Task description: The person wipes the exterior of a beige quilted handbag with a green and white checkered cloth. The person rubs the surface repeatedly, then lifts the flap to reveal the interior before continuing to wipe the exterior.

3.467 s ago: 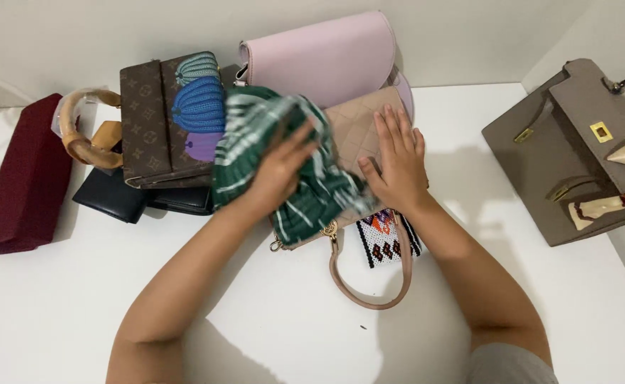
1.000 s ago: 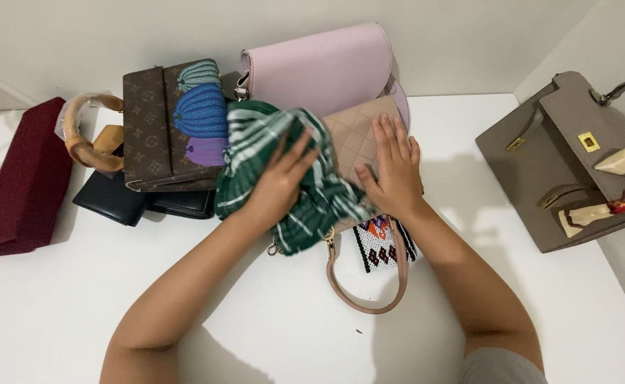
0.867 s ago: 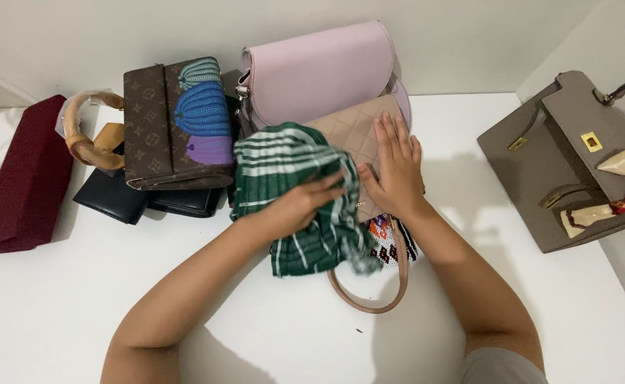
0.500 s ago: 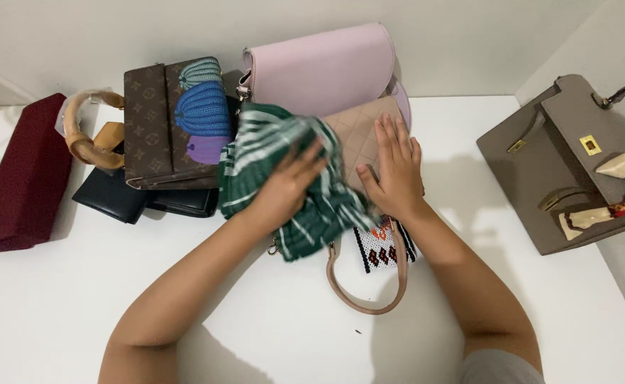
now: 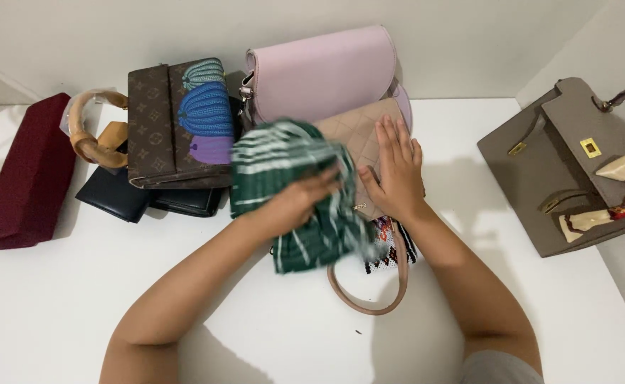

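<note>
As the left hand (image 5: 295,206) presses a bunched green-and-white striped cloth (image 5: 291,192) across a beige quilted handbag (image 5: 359,135), the right hand (image 5: 396,171) lies flat and open on the bag's flap, fingers spread toward twelve o'clock, gripping nothing. The left hand's fingers are curled into the cloth, grasping it against the bag's front. Half a second ago the cloth sat higher, toward eleven o'clock, against the brown patterned bag (image 5: 177,124); now it has swept down toward five o'clock, its blurred lower edge covering most of the small beaded pouch (image 5: 398,249) and the top of the beige loop handle (image 5: 369,295). The right hand has kept its place on the flap. The quilted bag rests at the centre of the white tabletop (image 5: 56,306), leaning on a pale pink flap bag (image 5: 319,71) at twelve o'clock. At nine o'clock lie a dark red clutch (image 5: 24,174), a bamboo ring handle (image 5: 88,139) and a black wallet (image 5: 113,195). At three o'clock, well apart, stands a taupe structured handbag (image 5: 554,163) with a printed scarf (image 5: 622,188) tied on.
</note>
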